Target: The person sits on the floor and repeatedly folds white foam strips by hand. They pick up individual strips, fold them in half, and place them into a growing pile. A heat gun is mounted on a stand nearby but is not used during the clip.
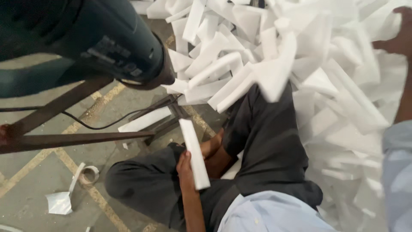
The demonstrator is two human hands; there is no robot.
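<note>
Head view, looking down on crossed legs in dark trousers [266, 141] on a concrete floor [38, 180] marked with yellowish lines. Left hand [185, 165] low in the middle, fingers wrapped round the lower part of a white foam strip [195, 152], gripping it; strip held almost upright, tilted a little to the left at the top, just in front of the bare feet [212, 146]. Right hand [397, 36] far up at the right edge, reaching into a big pile of white foam offcuts [266, 51], touching them; whether closed on a piece or only resting there, cannot tell, half cut off by the frame. Pale blue sleeve [397, 172] along the right edge, pale blue shirt [274, 215] at the bottom. Pile spread over the top and the whole right side, some pieces lying across the right knee. Dark heat gun [107, 43] filling the upper left, nozzle pointing right toward the pile, fixed above a rusty metal frame [73, 139]; black cable [98, 124] running under it across the floor. One more foam strip [143, 121] lying flat on the frame's low bars, just beside the held one but apart from it. Near the lower left, a roll of tape [88, 174] with a loose tail, and a crumpled white scrap [60, 202] touching that tail.
</note>
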